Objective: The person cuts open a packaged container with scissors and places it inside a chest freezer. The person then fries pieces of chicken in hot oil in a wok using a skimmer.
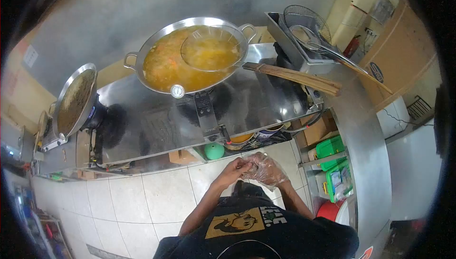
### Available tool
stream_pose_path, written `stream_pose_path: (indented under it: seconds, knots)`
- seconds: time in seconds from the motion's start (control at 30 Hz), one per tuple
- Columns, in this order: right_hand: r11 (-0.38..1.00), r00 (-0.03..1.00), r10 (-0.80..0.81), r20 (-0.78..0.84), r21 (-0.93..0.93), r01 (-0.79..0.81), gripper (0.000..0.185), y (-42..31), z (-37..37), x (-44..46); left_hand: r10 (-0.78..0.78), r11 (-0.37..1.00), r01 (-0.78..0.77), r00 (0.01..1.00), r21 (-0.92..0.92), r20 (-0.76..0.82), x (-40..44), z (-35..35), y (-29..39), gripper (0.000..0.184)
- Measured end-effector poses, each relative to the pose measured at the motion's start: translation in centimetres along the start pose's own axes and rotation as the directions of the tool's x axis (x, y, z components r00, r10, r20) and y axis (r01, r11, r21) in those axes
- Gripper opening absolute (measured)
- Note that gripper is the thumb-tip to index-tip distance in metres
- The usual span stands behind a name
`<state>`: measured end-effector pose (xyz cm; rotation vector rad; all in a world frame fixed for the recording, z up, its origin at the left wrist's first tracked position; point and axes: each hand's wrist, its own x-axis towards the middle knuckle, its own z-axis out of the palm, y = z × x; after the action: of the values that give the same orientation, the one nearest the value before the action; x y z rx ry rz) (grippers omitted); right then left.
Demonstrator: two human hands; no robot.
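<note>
My left hand [233, 171], bare, is closed, with its fingers pinching the clear plastic glove [274, 179] at my right hand. The glove covers my right hand [267, 167], loose and wrinkled. Under the plastic, the bend of the right fingers is not clear. Both hands are close together in front of my dark shirt, over the tiled floor. Beyond them, on the steel counter, stands a large two-handled wok [159, 30] of bubbling yellow oil with orange bits. A round wire strainer [213, 66] rests in it, its wooden handle [294, 76] reaching right over the counter.
A dial thermometer [177, 91] is at the wok's near rim. Another pan [75, 100] with dark contents stands left. At right, a second strainer [308, 31] lies over a metal tray [297, 52] beside a cardboard box [399, 54]. Below are green baskets [331, 149] and a green ball-shaped object [214, 151].
</note>
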<state>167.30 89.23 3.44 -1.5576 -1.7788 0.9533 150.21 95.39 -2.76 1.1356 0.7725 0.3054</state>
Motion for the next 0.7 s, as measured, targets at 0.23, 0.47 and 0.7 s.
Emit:
stream_pose_path:
  seconds: [0.23,0.47,0.7]
  knots:
    - [0.988,0.972,-0.135,0.19,0.097,0.118,0.058,3.1,-5.9,0.0,-0.052,0.82,0.097,0.994,-0.565,0.095,1.5,4.1,0.1,0.039]
    - [0.981,0.976,0.18,-0.125,-0.047,-0.187,0.071,6.9,-17.5,0.7,-0.021,0.788,0.087,0.993,-0.609,0.114,2.2,7.4,-1.9,0.036]
    - [0.779,0.451,-0.437,-0.779,-0.077,0.622,0.089,-2.1,-17.2,9.0,0.011,0.819,0.001,1.0,-0.574,0.018,0.2,8.0,-2.4,0.038]
